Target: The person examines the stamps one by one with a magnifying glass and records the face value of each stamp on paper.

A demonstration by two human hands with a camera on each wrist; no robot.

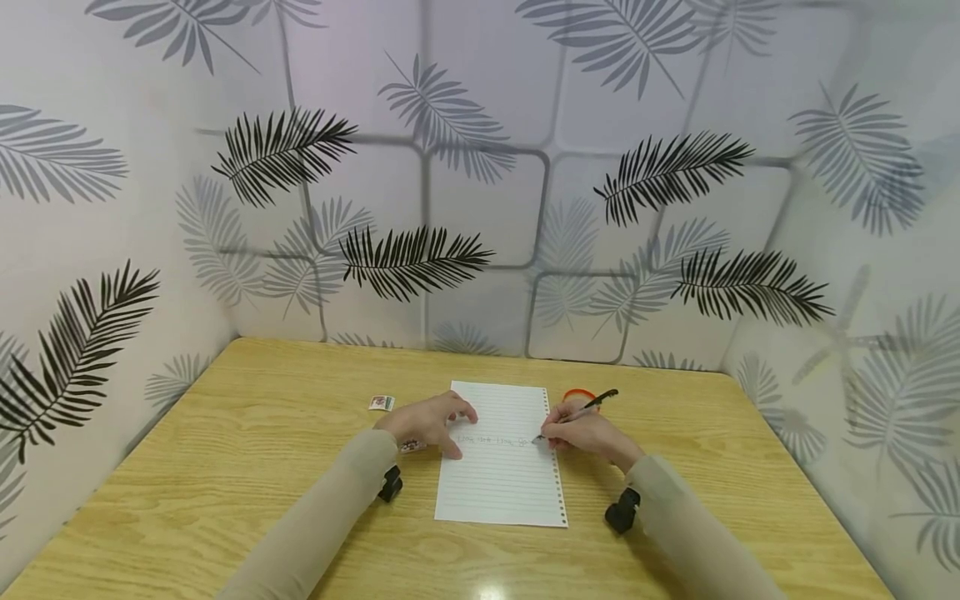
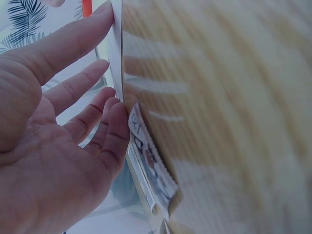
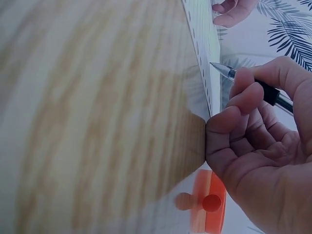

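Note:
A lined sheet of paper (image 1: 498, 492) with punched holes down its right edge lies on the wooden table, one row of handwriting across its upper half. My right hand (image 1: 585, 435) pinches a black pen (image 1: 600, 398), its tip at the right end of that row. In the right wrist view the pen (image 3: 277, 96) shows a clear barrel and dark grip. Spread over the sheet's left edge, my left hand (image 1: 427, 422) rests with its thumb and fingertips on the paper. Beside its little finger lies a small printed packet (image 2: 152, 163) with serrated edges.
Behind the right hand sits an orange-red ring-shaped object (image 1: 579, 393), partly hidden. A second small printed piece (image 1: 382, 403) lies left of the sheet. Leaf-patterned walls (image 1: 480, 208) enclose the table's (image 1: 225, 467) back and sides.

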